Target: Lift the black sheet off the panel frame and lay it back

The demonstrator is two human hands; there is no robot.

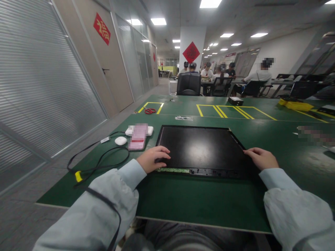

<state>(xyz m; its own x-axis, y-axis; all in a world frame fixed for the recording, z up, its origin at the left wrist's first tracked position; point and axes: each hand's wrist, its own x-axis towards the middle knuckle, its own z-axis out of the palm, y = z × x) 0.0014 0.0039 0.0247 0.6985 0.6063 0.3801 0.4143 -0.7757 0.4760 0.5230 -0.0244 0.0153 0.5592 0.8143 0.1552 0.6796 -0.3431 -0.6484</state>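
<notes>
sleeves (112, 190): pale blue-grey, loose | cuffs (132, 173): smooth, fitted | strap (104, 199): black, across left sleeve | hands (153, 159): bare

To your left, you have a blind-covered glass wall (39, 69) and a door (111, 59); ahead, a white pillar (193, 35), a black chair (188, 83) and bright ceiling lights (158, 21)

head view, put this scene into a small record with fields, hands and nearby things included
main item: black display panel, lying flat
near edge: green circuit strip along its left part
left hand: at the panel's left edge, fingers over the surface
right hand: fingers at the right edge, grip unclear
surface: green table
left of panel: phone, white rounded case
far left: red-handled scissors
</notes>
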